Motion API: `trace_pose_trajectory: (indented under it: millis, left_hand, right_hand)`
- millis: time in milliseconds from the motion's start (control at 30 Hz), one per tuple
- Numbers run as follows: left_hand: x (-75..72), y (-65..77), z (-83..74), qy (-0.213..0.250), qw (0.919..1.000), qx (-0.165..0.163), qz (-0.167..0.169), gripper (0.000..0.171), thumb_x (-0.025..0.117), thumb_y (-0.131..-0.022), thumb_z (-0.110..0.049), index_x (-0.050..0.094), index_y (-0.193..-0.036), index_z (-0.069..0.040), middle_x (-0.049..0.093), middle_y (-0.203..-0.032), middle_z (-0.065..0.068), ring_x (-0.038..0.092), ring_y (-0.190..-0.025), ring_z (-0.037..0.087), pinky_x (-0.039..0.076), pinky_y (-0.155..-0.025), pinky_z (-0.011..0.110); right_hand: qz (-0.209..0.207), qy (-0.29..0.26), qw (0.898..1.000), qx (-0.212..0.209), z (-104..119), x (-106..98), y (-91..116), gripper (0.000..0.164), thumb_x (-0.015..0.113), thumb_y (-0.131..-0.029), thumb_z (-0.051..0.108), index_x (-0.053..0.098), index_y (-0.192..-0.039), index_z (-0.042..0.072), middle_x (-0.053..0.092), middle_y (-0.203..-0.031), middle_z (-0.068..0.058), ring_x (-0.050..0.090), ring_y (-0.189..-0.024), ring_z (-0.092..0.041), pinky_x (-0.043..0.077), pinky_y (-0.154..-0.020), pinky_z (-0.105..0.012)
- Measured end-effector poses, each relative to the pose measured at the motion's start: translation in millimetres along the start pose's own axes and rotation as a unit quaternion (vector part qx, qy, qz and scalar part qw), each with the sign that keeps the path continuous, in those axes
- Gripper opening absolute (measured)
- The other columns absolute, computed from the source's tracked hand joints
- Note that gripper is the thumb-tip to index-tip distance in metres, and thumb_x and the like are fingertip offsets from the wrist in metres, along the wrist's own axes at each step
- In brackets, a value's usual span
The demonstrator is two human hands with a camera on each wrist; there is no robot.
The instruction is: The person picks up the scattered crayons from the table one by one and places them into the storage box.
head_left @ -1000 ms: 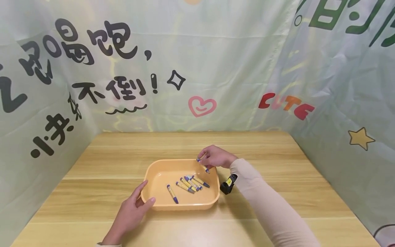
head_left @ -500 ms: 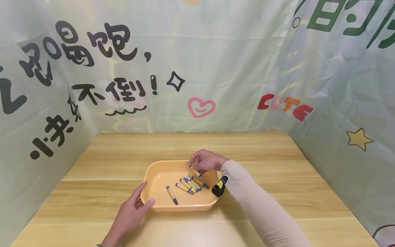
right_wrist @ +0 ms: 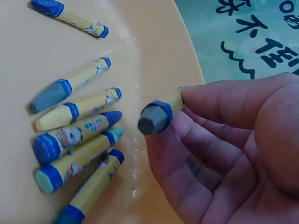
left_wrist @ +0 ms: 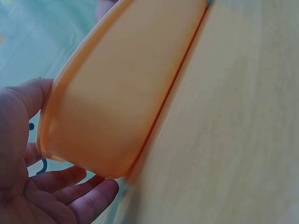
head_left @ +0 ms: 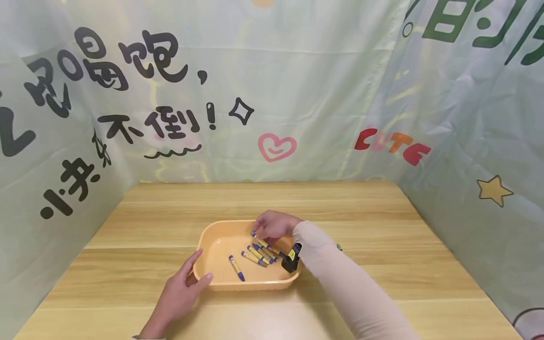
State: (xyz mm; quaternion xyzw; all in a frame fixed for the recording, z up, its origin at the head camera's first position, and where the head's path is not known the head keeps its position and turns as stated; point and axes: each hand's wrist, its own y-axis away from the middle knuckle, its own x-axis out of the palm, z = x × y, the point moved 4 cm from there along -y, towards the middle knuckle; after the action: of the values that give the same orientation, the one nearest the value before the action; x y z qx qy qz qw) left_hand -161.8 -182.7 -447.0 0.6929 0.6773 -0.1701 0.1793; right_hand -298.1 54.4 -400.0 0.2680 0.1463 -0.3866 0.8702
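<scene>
My left hand [head_left: 180, 290] grips the near left corner of a shallow peach plastic basin [head_left: 246, 286]. Its thumb lies at the rim; in the left wrist view the other fingers reach along the outer wall. Over the far right part of the basin, my right hand [head_left: 276, 225] pinches a crayon [right_wrist: 156, 119] between thumb and fingers, its grey tip facing the right wrist camera. Below it lies a loose row of several crayons [right_wrist: 77, 137] in yellow wrappers with blue bands. One crayon [head_left: 236, 268] with a dark blue tip lies apart, toward the left hand.
The basin stands on a wooden table [head_left: 170, 208]. A printed cloth [head_left: 323, 85] hangs along the back and both sides. A small green object [head_left: 339, 247] shows just past the right sleeve. A black camera [head_left: 291, 259] on the right wrist overlaps the basin's right side.
My right hand has moved left and down from the basin's far right rim, carrying the crayon in over the other crayons. The left hand has kept its place on the basin.
</scene>
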Motion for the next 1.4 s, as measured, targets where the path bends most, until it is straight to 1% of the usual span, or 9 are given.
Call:
trace_pose_trajectory:
  millis: [200,333,467,767,900,1067,1200,1300,1400]
  left_hand:
    - [-2.1,1.4,0.6,-0.015,0.9999,0.002,-0.005,0.071,0.068,-0.090,-0.040,0.035,-0.151,-0.023,0.055,-0.131,0.022,0.061,-0.111,0.035,0.054,-0.081,0.043]
    - [-2.2,0.3,2.0,-0.006,1.0000,0.003,-0.004,0.072,0.069,-0.090,-0.040,0.035,-0.151,-0.023,0.054,-0.134,0.020,0.062,-0.110,0.032,0.054,-0.081,0.041]
    - [-1.7,-0.7,2.3,-0.006,1.0000,0.004,-0.001,0.072,0.068,-0.090,-0.041,0.035,-0.151,-0.023,0.052,-0.137,0.020,0.061,-0.111,0.033,0.053,-0.083,0.043]
    - [-0.9,0.7,3.0,-0.016,0.9999,0.001,-0.003,0.072,0.068,-0.090,-0.042,0.035,-0.151,-0.022,0.056,-0.130,0.023,0.063,-0.107,0.033,0.054,-0.080,0.044]
    - [-0.5,1.9,2.8,-0.022,0.9997,0.002,-0.003,0.072,0.068,-0.090,-0.042,0.035,-0.150,-0.022,0.058,-0.127,0.024,0.064,-0.105,0.033,0.054,-0.077,0.043]
    - [0.1,1.7,2.4,-0.020,0.9998,0.007,-0.004,0.071,0.068,-0.090,-0.041,0.035,-0.150,-0.022,0.057,-0.129,0.024,0.063,-0.107,0.035,0.054,-0.079,0.045]
    - [0.5,0.9,2.5,-0.019,0.9998,0.008,-0.005,0.071,0.068,-0.090,-0.040,0.035,-0.150,-0.022,0.056,-0.131,0.023,0.063,-0.107,0.034,0.054,-0.079,0.044]
    - [0.7,0.0,2.7,-0.020,0.9997,0.008,-0.007,0.071,0.068,-0.090,-0.040,0.035,-0.150,-0.023,0.059,-0.127,0.021,0.065,-0.104,0.031,0.054,-0.079,0.043]
    - [0.2,-0.8,2.0,-0.019,0.9997,0.009,-0.010,0.071,0.069,-0.090,-0.040,0.035,-0.150,-0.023,0.062,-0.123,0.019,0.066,-0.100,0.027,0.053,-0.077,0.039]
  right_hand:
    - [0.007,0.007,1.000,0.002,3.2,9.4,-7.7,0.017,0.066,-0.088,-0.002,0.064,-0.104,0.000,0.062,-0.082,-0.007,0.059,-0.067,-0.015,0.053,-0.061,-0.027]
    - [0.021,0.003,1.000,0.005,4.1,16.8,-11.4,0.018,0.068,-0.085,-0.004,0.063,-0.102,0.000,0.064,-0.080,-0.006,0.059,-0.064,-0.015,0.053,-0.059,-0.026]
    - [0.028,0.002,1.000,0.008,4.3,22.8,-12.7,0.019,0.069,-0.083,-0.006,0.063,-0.099,0.001,0.063,-0.076,-0.006,0.058,-0.061,-0.015,0.053,-0.058,-0.027]
    - [0.052,-0.014,0.998,0.022,3.8,39.2,-14.7,0.019,0.068,-0.082,-0.009,0.061,-0.095,0.003,0.057,-0.068,-0.004,0.051,-0.056,-0.012,0.047,-0.050,-0.022]
    - [0.056,-0.001,0.998,0.028,3.3,42.6,-14.9,0.018,0.068,-0.083,-0.009,0.062,-0.095,0.003,0.057,-0.069,-0.004,0.051,-0.057,-0.012,0.048,-0.051,-0.022]
    - [0.049,0.013,0.998,0.033,2.3,42.3,-14.4,0.015,0.068,-0.085,-0.007,0.063,-0.096,0.002,0.055,-0.070,-0.004,0.051,-0.059,-0.013,0.051,-0.055,-0.024]
    - [0.045,0.000,0.998,0.031,0.3,38.8,-12.9,0.013,0.067,-0.087,-0.004,0.061,-0.097,0.001,0.054,-0.069,-0.004,0.049,-0.058,-0.013,0.051,-0.054,-0.025]
    - [0.035,-0.005,0.999,0.029,-0.8,31.4,-10.9,0.014,0.066,-0.087,-0.001,0.061,-0.099,0.002,0.057,-0.072,-0.007,0.053,-0.059,-0.014,0.052,-0.055,-0.027]
    - [0.029,-0.007,0.999,0.026,-0.6,20.1,-7.3,0.018,0.066,-0.087,0.000,0.062,-0.104,0.000,0.064,-0.081,-0.012,0.059,-0.063,-0.018,0.054,-0.057,-0.028]
